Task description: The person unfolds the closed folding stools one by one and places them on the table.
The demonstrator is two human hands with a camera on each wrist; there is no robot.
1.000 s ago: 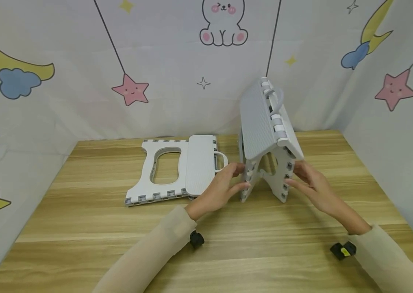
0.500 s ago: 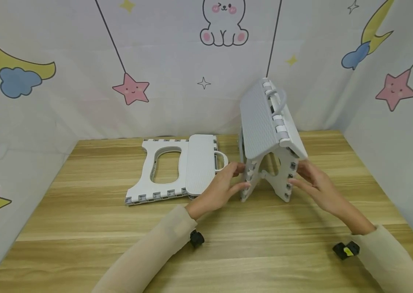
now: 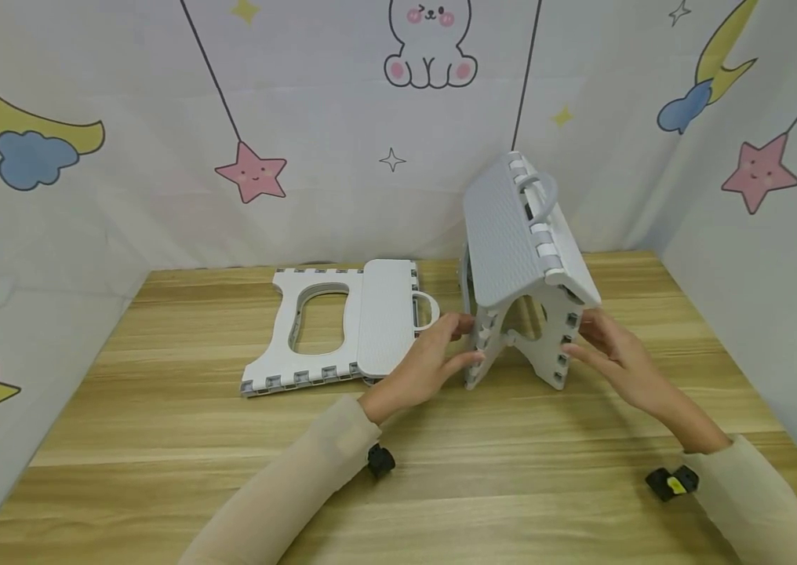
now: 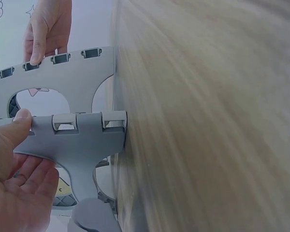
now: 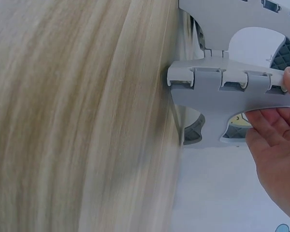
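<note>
A white-grey folding stool [image 3: 500, 239] stands partly unfolded on the table, its two seat panels meeting in a peak with the loop handle [image 3: 545, 198] on top. My left hand [image 3: 423, 361] grips the edge of its left leg panel; in the left wrist view the thumb [image 4: 20, 126] lies on the hinged edge and the fingers reach behind. On the opposite side, my right hand [image 3: 620, 357] pinches the right leg panel, thumb in front. The right wrist view shows those fingers [image 5: 270, 128] curled behind that panel [image 5: 210, 104].
A second folding stool [image 3: 387, 322] lies folded flat on the wood-grain table [image 3: 476, 486], left of the standing one, its handle [image 3: 429, 311] close to my left hand. Printed fabric [image 3: 328, 188] hangs behind the table and along both sides.
My right hand has moved right with the right leg panel, so the stool's legs stand further apart and its peak is wider. My left hand has stayed nearly still.
</note>
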